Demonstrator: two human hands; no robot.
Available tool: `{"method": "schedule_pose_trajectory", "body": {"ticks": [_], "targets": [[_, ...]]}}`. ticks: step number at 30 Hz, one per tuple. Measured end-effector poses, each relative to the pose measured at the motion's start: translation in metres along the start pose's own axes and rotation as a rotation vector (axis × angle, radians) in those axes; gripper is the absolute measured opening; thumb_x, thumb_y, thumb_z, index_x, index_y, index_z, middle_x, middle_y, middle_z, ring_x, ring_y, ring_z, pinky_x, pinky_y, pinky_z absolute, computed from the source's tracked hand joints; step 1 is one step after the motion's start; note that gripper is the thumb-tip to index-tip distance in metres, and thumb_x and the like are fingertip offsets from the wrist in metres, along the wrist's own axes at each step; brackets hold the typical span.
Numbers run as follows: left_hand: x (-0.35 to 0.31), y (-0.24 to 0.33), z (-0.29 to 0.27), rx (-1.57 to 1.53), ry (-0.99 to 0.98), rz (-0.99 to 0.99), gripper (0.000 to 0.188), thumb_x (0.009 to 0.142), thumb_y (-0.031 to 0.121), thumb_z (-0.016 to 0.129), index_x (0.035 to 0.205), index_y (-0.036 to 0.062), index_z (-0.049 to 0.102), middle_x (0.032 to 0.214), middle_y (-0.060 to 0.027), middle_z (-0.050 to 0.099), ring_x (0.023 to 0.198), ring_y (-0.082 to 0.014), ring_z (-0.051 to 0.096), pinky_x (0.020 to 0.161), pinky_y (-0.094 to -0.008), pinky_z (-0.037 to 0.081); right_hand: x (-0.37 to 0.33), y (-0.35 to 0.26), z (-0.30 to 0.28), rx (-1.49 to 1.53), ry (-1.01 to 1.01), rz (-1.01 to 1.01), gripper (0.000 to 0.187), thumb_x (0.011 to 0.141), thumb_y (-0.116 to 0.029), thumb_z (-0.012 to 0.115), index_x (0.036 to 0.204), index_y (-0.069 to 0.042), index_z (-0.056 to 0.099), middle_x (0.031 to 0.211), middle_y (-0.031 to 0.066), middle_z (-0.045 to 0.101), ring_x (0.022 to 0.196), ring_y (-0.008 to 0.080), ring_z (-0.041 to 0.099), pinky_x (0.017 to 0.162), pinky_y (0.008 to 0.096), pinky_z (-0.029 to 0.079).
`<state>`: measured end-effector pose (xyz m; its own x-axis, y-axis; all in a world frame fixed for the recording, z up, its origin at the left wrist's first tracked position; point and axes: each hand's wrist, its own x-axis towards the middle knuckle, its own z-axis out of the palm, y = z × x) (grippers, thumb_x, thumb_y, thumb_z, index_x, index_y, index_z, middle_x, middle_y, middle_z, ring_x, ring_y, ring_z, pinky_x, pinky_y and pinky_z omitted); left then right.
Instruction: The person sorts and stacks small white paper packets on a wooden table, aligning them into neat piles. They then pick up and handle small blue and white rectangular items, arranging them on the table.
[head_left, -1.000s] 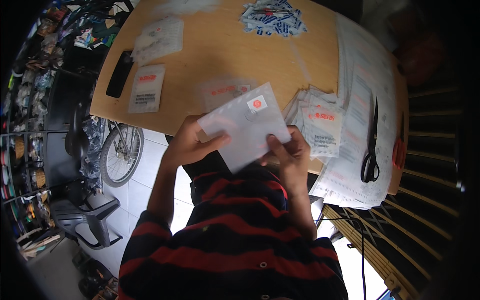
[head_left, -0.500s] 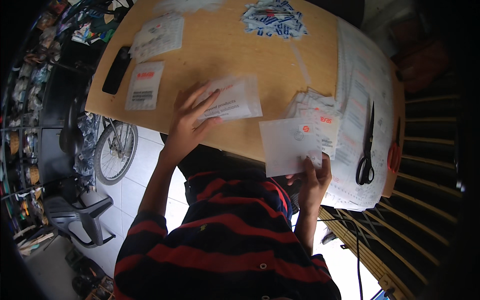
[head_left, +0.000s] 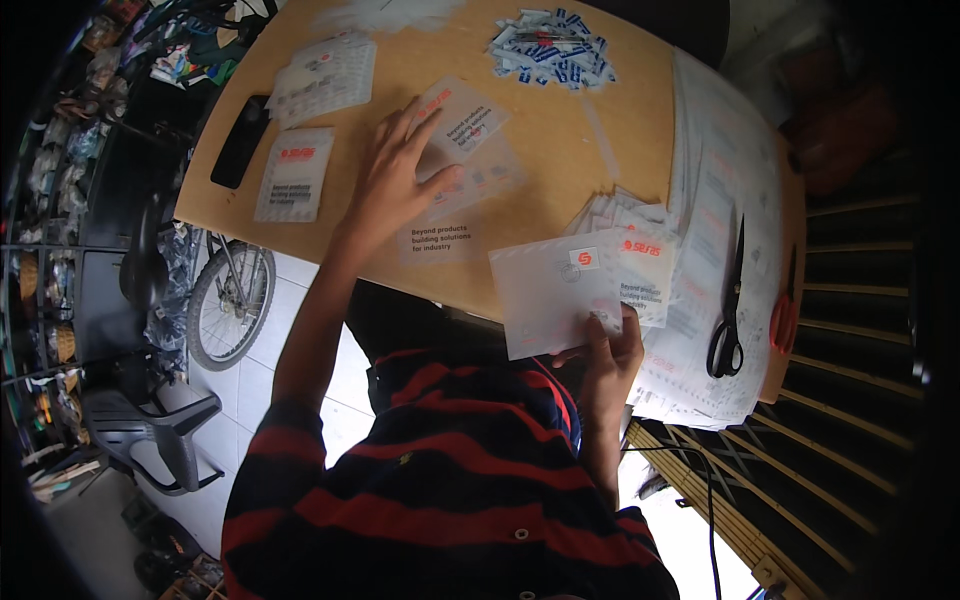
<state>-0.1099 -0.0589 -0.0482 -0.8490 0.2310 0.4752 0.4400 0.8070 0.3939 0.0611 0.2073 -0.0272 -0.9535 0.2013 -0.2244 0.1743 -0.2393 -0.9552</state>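
Note:
My left hand (head_left: 398, 182), fingers spread, lies over loose translucent printed sheets near the middle of the table. One sheet (head_left: 470, 122) reaches past its fingertips, and another sheet (head_left: 440, 243) lies below the thumb, close to the table's near edge. Between thumb and fingers, my right hand (head_left: 607, 360) pinches a square, translucent white sheet (head_left: 535, 290) with a small red emblem. That sheet is tilted above the table's front edge. Just behind it rests a fanned stack of similar printed sheets (head_left: 650, 255), partly covered by it.
On the wooden table (head_left: 560, 135) lie a black phone (head_left: 240, 142), a printed packet (head_left: 294, 178), a pile of sheets (head_left: 330, 80) and a heap of small blue-white sachets (head_left: 552, 50). Large film sheets (head_left: 705, 300) bear black scissors (head_left: 727, 335). Red-handled scissors (head_left: 785, 322) lie at the right edge.
The sheets under my left hand have spread apart, and that hand has moved slightly away from me. My right hand has shifted a little left with its sheet.

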Motion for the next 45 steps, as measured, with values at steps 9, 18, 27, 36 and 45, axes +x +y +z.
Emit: {"method": "schedule_pose_trajectory", "body": {"ticks": [9, 18, 27, 36, 45], "targets": [[-0.011, 0.004, -0.008, 0.121, -0.16, -0.16, 0.086, 0.066, 0.037, 0.081, 0.136, 0.0039, 0.044, 0.119, -0.0187, 0.056, 0.116, -0.037, 0.047, 0.104, -0.0492, 0.03, -0.008, 0.004, 0.004, 0.025, -0.041, 0.042, 0.02, 0.094, -0.003, 0.051, 0.112, 0.006, 0.045, 0.09, 0.0142, 0.061, 0.062, 0.0201, 0.063, 0.051, 0.0284, 0.054], [-0.008, 0.023, -0.018, -0.604, -0.007, -0.451, 0.061, 0.076, 0.001, 0.073, 0.131, 0.0022, 0.047, 0.1, -0.0121, 0.065, 0.095, -0.0219, 0.063, 0.086, -0.0362, 0.049, 0.0, 0.001, 0.011, 0.017, 0.01, 0.002, 0.02, 0.091, -0.004, 0.051, 0.109, 0.006, 0.051, 0.086, 0.0139, 0.063, 0.055, 0.0205, 0.062, 0.045, 0.0296, 0.053], [-0.04, 0.075, -0.053, -1.106, 0.345, -0.586, 0.051, 0.084, -0.005, 0.063, 0.131, 0.0009, 0.043, 0.114, -0.0132, 0.057, 0.102, -0.0161, 0.058, 0.084, -0.0281, 0.049, 0.001, 0.007, 0.015, 0.143, 0.023, 0.051, 0.028, 0.094, -0.007, 0.047, 0.119, 0.005, 0.043, 0.092, 0.0182, 0.062, 0.06, 0.0267, 0.066, 0.049, 0.0324, 0.056], [-0.099, 0.118, -0.026, -0.707, 0.13, -0.476, 0.024, 0.083, 0.0, 0.065, 0.107, -0.0001, 0.062, 0.102, -0.0067, 0.058, 0.088, -0.0121, 0.055, 0.074, -0.0252, 0.044, 0.012, 0.019, 0.039, 0.366, -0.131, 0.079, 0.029, 0.1, -0.015, 0.035, 0.127, -0.004, 0.035, 0.116, 0.0196, 0.054, 0.094, 0.0335, 0.064, 0.07, 0.0445, 0.059], [-0.099, 0.124, -0.014, -0.558, 0.17, -0.346, 0.03, 0.077, -0.001, 0.07, 0.106, 0.0024, 0.062, 0.1, -0.0106, 0.058, 0.097, -0.0196, 0.057, 0.083, -0.0312, 0.045, 0.003, 0.026, 0.044, 0.322, -0.196, -0.028, 0.031, 0.097, -0.013, 0.039, 0.126, -0.003, 0.036, 0.119, 0.0205, 0.052, 0.095, 0.0341, 0.063, 0.071, 0.0442, 0.059]]}}
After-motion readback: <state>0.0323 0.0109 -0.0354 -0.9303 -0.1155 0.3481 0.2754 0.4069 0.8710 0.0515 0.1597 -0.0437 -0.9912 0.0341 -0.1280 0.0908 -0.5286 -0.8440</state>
